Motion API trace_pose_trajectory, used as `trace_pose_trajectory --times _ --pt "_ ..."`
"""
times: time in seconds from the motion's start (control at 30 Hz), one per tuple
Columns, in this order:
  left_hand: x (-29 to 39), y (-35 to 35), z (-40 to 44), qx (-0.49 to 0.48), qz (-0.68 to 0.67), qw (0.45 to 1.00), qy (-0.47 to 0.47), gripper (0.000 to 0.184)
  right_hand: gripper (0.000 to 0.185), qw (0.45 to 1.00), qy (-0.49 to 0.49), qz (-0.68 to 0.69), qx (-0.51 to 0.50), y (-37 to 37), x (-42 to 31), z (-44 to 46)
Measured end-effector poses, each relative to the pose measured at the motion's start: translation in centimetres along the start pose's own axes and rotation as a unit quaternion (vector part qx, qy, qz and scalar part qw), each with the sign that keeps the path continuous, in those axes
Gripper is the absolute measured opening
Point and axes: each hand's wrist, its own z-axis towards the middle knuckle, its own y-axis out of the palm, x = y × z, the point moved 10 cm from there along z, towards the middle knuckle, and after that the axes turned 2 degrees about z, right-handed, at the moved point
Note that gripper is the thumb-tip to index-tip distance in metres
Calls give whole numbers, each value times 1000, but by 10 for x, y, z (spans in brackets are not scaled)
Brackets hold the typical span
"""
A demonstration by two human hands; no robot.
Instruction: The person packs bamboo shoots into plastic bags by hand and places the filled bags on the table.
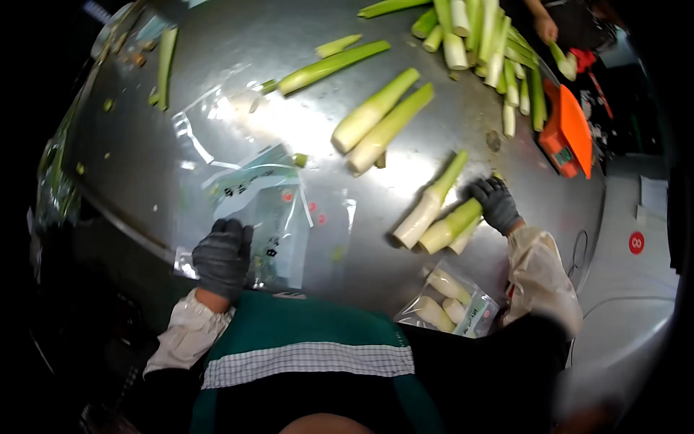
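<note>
My left hand, in a grey glove, is curled at the near edge of several flat clear plastic bags printed with dark characters and red marks. My right hand, also gloved, has its fingers bent round the green end of a water bamboo shoot. A paler shoot lies partly hidden beneath that one. Just left of them is another single shoot. Below, near my body, a filled clear bag holds several short trimmed pieces.
Two shoots lie mid-table, with green stalks beyond. A large heap of shoots fills the far right, beside an orange scale. Another person's hand is at the top right. Trimmings lie on the metal table.
</note>
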Motion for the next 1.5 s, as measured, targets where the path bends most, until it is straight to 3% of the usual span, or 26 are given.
trace_pose_trajectory --times 0.07,0.1,0.13,0.17,0.33,0.37,0.4,0.43,0.5,0.6,0.87,0.93,0.97,1.03,1.07,1.17,1.33,1.37,1.4,1.43,1.47,1.5 --pt "-5 -15 4 29 -19 999 -16 14 29 997 36 53 -39 -4 -5 -14" --pt "-3 -19 8 29 -19 999 -16 14 23 998 18 66 9 -14 -6 -17" --pt "-4 -24 10 31 -31 999 -16 15 19 997 46 47 -39 -13 -3 -23" --pt "-6 -32 10 34 -44 998 -13 17 18 997 59 41 -26 -37 -10 -42" --pt "4 -40 17 43 -72 996 -2 18 27 987 120 100 27 -73 -16 -98" --pt "13 -24 23 -34 -45 998 -9 21 25 978 136 152 32 -80 -26 -102" --pt "19 -8 26 -111 -17 994 -15 24 24 966 152 206 37 -89 -45 -96" --pt "24 -1 30 -112 -20 993 -12 24 21 959 147 238 41 -102 -72 -82" --pt "35 27 32 -166 -28 986 18 30 34 934 160 316 -46 -103 -122 -52" --pt "48 20 33 -141 -34 988 60 31 35 945 125 294 -73 -98 -183 -3" --pt "37 31 15 -164 4 983 80 20 36 920 132 359 -86 -78 -197 30" --pt "43 34 11 -160 38 980 112 16 37 855 162 472 -141 -62 -201 26" --pt "44 35 10 -159 36 980 111 16 37 856 162 469 -142 -63 -201 26" --pt "60 31 3 -133 9 975 176 15 37 650 284 677 -196 -38 -213 6" --pt "62 31 1 -134 9 975 177 15 37 649 285 677 -196 -35 -217 5" --pt "76 15 2 -55 -44 976 208 11 39 841 183 498 -106 -60 -222 23" --pt "82 24 -4 -92 -24 969 228 11 37 860 186 474 -38 -47 -235 31" --pt "79 29 -5 -118 -5 968 222 12 34 728 255 632 -69 -28 -238 26" --pt "78 28 -6 -118 -2 968 220 12 31 563 310 760 -98 -13 -252 23" --pt "77 29 -9 -126 -5 967 223 12 28 543 300 782 -58 -18 -259 25" --pt "77 30 -12 -134 -9 965 227 12 33 560 304 765 -92 -10 -270 27" --pt "80 27 -13 -121 -32 964 237 12 34 682 275 674 -71 -15 -270 35"
